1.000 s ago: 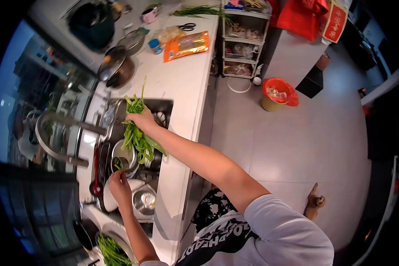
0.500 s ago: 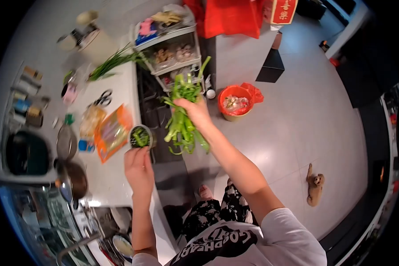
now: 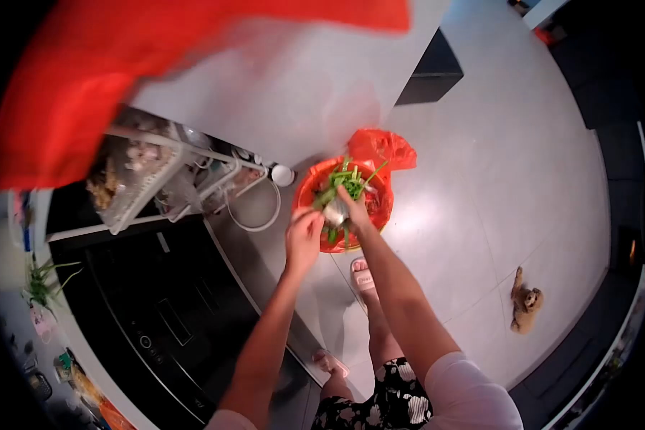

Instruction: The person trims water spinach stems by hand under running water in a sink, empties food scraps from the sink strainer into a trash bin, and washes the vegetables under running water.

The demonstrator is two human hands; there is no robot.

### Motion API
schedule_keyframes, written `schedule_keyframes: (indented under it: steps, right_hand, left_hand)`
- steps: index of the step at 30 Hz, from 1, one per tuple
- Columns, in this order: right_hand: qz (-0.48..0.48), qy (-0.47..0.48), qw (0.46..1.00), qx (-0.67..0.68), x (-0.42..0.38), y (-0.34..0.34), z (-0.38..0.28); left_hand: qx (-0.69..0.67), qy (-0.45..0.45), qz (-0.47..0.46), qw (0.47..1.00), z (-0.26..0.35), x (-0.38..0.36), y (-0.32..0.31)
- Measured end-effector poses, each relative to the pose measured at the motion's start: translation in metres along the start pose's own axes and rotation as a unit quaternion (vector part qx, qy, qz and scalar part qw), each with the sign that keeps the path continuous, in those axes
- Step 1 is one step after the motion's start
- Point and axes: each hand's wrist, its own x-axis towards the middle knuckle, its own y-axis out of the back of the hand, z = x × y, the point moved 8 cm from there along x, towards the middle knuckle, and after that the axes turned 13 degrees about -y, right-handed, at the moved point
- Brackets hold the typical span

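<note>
Two hands of yours are over the bin (image 3: 384, 213), close together. Your right hand (image 3: 356, 208) has its fingers closed around the greens (image 3: 347, 180); some fingers are hidden below. Your left hand (image 3: 305, 231) keeps its fingers narrow, and they seem to pinch the edge of the metal cup (image 3: 335, 213). The cup is between the hands, above the bin's opening, but blur hides its exact tilt.

Please be careful: if the pinch is loose or wet, the cup can slip into the bin. The greens are loose, with long stems reaching over the bin's rim; a weak grip or a quick turn could drop pieces outside, perhaps on your foot (image 3: 362, 271), just on your side of the bin. The loose red flap (image 3: 385, 146) at the bin's far side may catch a stem. The dog (image 3: 527, 308), well to the right of the bin, could come for fallen pieces.
</note>
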Motion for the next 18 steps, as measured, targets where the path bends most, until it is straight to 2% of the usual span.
schedule_keyframes:
  steps: [1,2,3,5,6,9,10,13,15,16,18]
  right_hand:
    - [-0.006,-0.178,0.982,0.060,0.018,0.015,0.033]
    - [0.083,-0.108,0.988,-0.079,0.052,0.043,0.047]
    - [0.043,-0.114,0.989,-0.085,0.058,0.042,0.046]
    - [-0.033,-0.124,0.986,-0.102,0.049,0.039,0.034]
    - [-0.021,-0.103,0.980,-0.170,0.065,0.053,0.045]
    - [-0.004,-0.063,0.975,-0.212,0.072,0.083,0.051]
    - [0.049,-0.001,0.963,-0.264,0.079,0.091,0.049]
    - [0.087,-0.003,0.960,-0.267,0.077,0.101,0.041]
    - [0.073,0.007,0.968,-0.240,0.056,0.087,0.023]
    - [0.062,0.014,0.971,-0.230,0.044,0.077,0.010]
    - [0.051,0.004,0.977,-0.208,0.016,0.061,-0.010]
  left_hand:
    - [0.040,-0.011,0.021,0.999,-0.078,-0.004,-0.047]
    - [-0.137,0.200,0.036,0.970,-0.157,-0.014,-0.088]
    - [-0.303,0.396,0.052,0.865,-0.204,-0.032,-0.128]
    - [-0.445,0.454,0.061,0.770,-0.222,-0.035,-0.153]
    - [-0.511,0.477,0.065,0.712,-0.221,-0.036,-0.165]
    - [-0.521,0.518,0.099,0.671,-0.218,-0.038,-0.176]
    - [-0.518,0.512,0.095,0.679,-0.219,-0.036,-0.181]
    - [-0.503,0.510,0.089,0.692,-0.211,-0.042,-0.187]
    - [-0.483,0.524,0.087,0.696,-0.203,-0.050,-0.182]
    - [-0.477,0.484,0.080,0.729,-0.194,-0.045,-0.172]
    - [-0.376,0.335,0.104,0.858,-0.169,-0.027,-0.146]
